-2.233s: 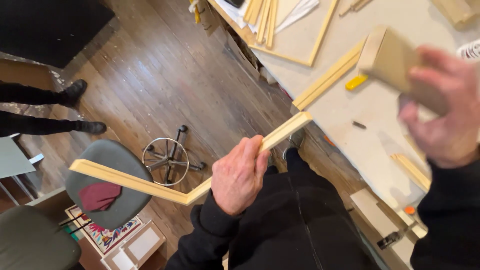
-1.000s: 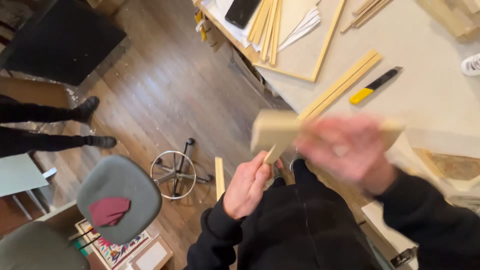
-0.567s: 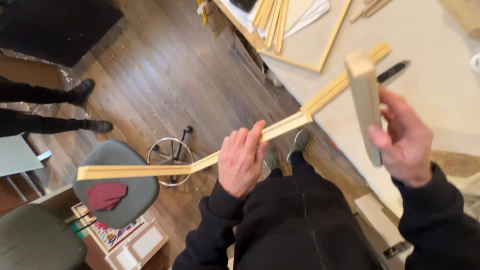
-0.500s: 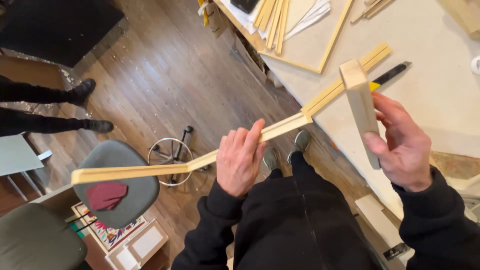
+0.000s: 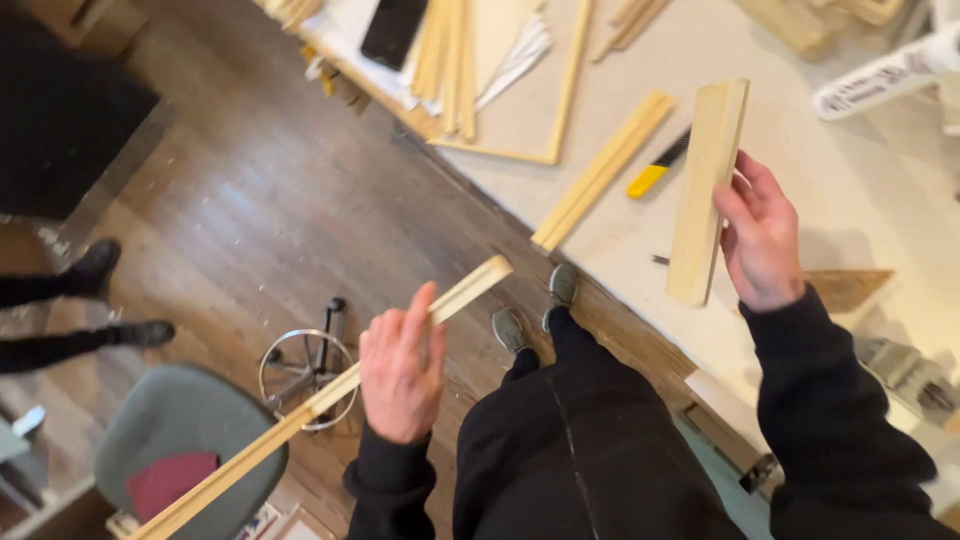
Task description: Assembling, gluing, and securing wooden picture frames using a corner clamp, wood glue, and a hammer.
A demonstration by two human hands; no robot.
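Observation:
My left hand (image 5: 402, 375) grips a long thin wooden strip (image 5: 470, 290) near its upper end; the strip slants down to the lower left over the floor and the grey chair. My right hand (image 5: 760, 235) holds a short flat wooden block (image 5: 705, 190) upright above the white workbench (image 5: 880, 220). The two pieces of wood are apart. My dark trousers and shoes show below, between the hands.
On the bench lie a pair of wooden strips (image 5: 600, 170), a yellow-and-black utility knife (image 5: 660, 170), a bundle of slats (image 5: 445, 50), a dark phone (image 5: 392, 30). A grey chair (image 5: 185, 440) and a metal stool base (image 5: 305, 365) stand on the wood floor. Another person's legs (image 5: 70, 320) are at left.
My right hand has carried the block up and to the right, over the bench. The strip's upper end has come off the bench edge and my left hand has shifted lower on it.

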